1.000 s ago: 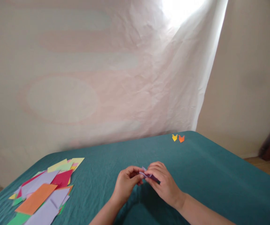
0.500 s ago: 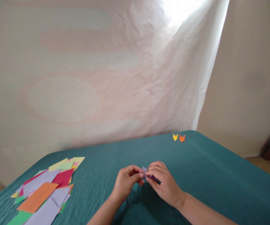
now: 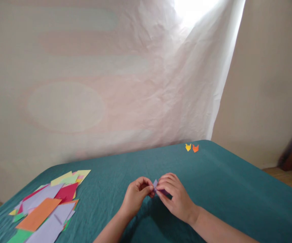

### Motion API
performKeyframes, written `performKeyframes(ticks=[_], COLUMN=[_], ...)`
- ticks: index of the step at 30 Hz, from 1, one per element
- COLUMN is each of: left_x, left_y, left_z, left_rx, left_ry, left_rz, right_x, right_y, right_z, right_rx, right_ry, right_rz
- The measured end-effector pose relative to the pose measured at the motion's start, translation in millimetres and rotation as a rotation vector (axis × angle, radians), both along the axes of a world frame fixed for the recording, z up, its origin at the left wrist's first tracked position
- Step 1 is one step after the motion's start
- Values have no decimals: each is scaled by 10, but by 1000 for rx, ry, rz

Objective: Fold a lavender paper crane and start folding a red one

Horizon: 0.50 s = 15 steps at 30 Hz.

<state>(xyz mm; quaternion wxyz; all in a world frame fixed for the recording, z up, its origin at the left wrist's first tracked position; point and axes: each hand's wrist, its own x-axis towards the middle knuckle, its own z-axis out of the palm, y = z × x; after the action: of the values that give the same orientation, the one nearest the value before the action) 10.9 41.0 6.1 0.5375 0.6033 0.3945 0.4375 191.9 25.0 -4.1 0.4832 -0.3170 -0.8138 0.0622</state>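
A small folded piece of purple paper (image 3: 155, 184) is pinched between my two hands above the table, its pointed tip sticking up. My left hand (image 3: 138, 194) grips its left side between thumb and fingertips. On the other side, my right hand (image 3: 173, 194) is closed on it with thumb and bent fingers, covering much of the paper. The fingers hide most of the folds. At the far edge lie a yellow origami figure (image 3: 188, 147) and an orange origami figure (image 3: 195, 148), each with pointed tips.
A loose pile of coloured paper sheets, with an orange sheet (image 3: 39, 214) and a red sheet (image 3: 67, 192) on top, spreads over the table's left side. Dark green cloth (image 3: 224, 189) covers the table. Behind it hangs a pale sheet (image 3: 125, 101).
My hands stay in nearly the same place, with the fingertips shifted slightly on the purple paper. More of its pointed tip shows now. The whole view has moved a little.
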Motion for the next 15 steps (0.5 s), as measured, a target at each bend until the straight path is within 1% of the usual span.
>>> performKeyframes(ticks=[4, 6, 11, 15], left_x=[-22, -44, -102, -117], left_y=[-8, -1, 36, 53], left_z=[37, 43, 14, -19], left_rx=[108, 125, 48, -14], left_ry=[128, 152, 113, 52], left_rz=[-12, -23, -73, -106], right_x=[13, 19, 33, 34], right_y=[3, -2, -2, 28], right_z=[-5, 2, -17, -64], right_rx=[-20, -44, -101, -128], right_ry=[-26, -44, -50, -31], right_rz=[23, 52, 119, 126])
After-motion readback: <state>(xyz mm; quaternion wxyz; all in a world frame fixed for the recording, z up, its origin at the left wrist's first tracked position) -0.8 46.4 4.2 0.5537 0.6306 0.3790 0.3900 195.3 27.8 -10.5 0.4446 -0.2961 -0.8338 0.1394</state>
